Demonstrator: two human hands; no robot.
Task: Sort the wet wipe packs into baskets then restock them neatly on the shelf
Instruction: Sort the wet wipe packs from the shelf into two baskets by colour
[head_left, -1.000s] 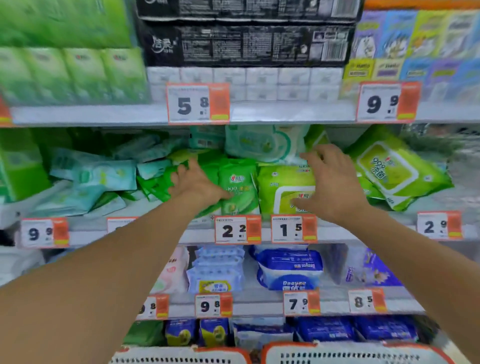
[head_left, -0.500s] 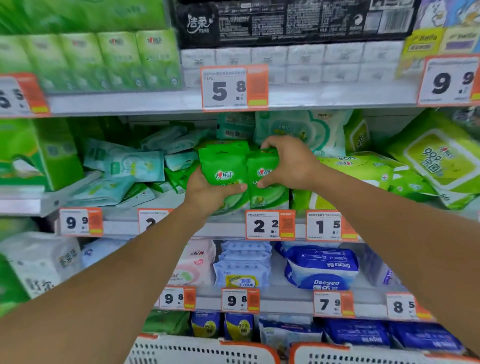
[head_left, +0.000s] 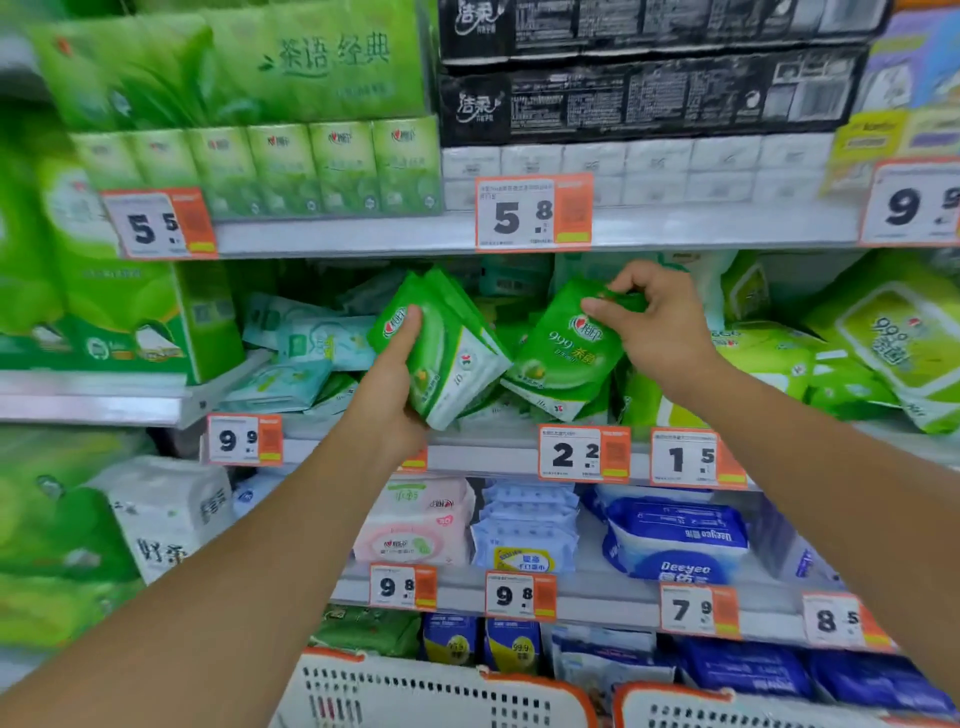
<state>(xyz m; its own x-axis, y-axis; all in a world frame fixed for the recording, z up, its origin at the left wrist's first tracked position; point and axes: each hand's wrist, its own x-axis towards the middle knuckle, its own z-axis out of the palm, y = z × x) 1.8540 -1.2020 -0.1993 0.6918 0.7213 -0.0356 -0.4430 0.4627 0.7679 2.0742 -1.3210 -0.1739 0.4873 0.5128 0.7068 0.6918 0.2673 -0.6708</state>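
My left hand (head_left: 392, 382) grips a small stack of green wet wipe packs (head_left: 452, 353), tilted, just in front of the middle shelf (head_left: 483, 457). My right hand (head_left: 660, 332) pinches the top edge of one more green wet wipe pack (head_left: 563, 358), which hangs beside the stack. Behind both hands lie several loose teal packs (head_left: 306, 343) and lime-green packs (head_left: 769, 358) in a jumble on the shelf. Two white baskets with orange rims sit at the bottom edge: the left basket (head_left: 415, 696) and the right basket (head_left: 727, 709).
Green tissue bundles (head_left: 270, 166) and black boxes (head_left: 644, 88) fill the upper shelf. Pink, pale-blue and dark-blue wipe packs (head_left: 675, 540) stand on the lower shelves. Orange price tags (head_left: 584, 454) line each shelf edge. A large lime pack (head_left: 893, 338) leans at right.
Both hands have lifted the green packs off the shelf and pulled them toward me and apart. The stack in my left hand is now tilted, and my right holds one pack by its top.
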